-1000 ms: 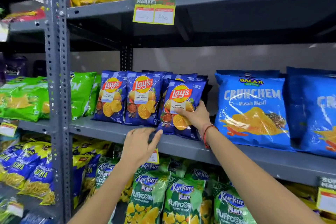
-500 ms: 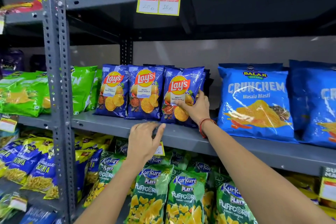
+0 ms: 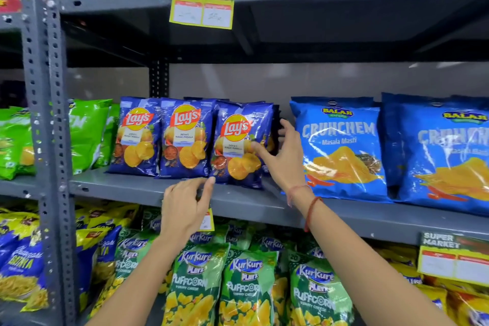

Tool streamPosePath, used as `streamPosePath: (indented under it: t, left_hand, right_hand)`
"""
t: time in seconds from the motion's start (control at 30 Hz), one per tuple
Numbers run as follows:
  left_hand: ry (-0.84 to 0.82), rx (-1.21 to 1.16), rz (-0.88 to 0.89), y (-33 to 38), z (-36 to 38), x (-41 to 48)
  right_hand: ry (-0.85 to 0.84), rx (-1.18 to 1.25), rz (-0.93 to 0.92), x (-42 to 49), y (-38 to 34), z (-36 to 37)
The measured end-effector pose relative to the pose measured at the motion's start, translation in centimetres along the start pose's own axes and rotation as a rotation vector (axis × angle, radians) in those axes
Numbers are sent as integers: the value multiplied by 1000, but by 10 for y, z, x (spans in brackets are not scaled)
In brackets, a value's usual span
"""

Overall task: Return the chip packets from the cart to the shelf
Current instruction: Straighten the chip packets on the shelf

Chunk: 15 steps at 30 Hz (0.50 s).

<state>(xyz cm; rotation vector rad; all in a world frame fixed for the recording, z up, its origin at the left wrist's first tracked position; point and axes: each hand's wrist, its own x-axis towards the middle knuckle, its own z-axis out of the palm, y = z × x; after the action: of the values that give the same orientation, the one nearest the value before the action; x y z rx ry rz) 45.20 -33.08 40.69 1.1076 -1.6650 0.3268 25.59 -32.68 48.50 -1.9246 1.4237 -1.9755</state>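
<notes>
Right hand (image 3: 284, 159) spread open, thumb on the glossy dark-blue Lay's chip packet (image 3: 242, 144) standing upright on the grey metal shelf (image 3: 264, 204). Left hand (image 3: 185, 206) loosely curled, empty, just below it at the shelf edge. Risk: a nudge tips the packet forward off the edge.

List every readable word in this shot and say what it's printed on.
"Lay's": three dark blue packets
"BALAJI", "CRUNCHEM", "Masala Masti": light blue packet
"Kurkure PLAYZ PUFFCORN": green packets
"SUPER MARKET": top price tag, lower price tag
Prices and small print: too blurred to read.
</notes>
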Motion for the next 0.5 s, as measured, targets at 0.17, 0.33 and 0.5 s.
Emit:
streamPosePath:
  t: [0.17,0.33,0.5]
  left_hand:
    - [53,-169,-6,46,12,18]
    - [-153,-473,2,113,48,49]
    - [-634,-693,-255,157,89,79]
  right_hand:
    - [270,-112,-120,6,1,-73]
    - [441,-237,109,29,36,-130]
    - [200,23,543,38,69,-146]
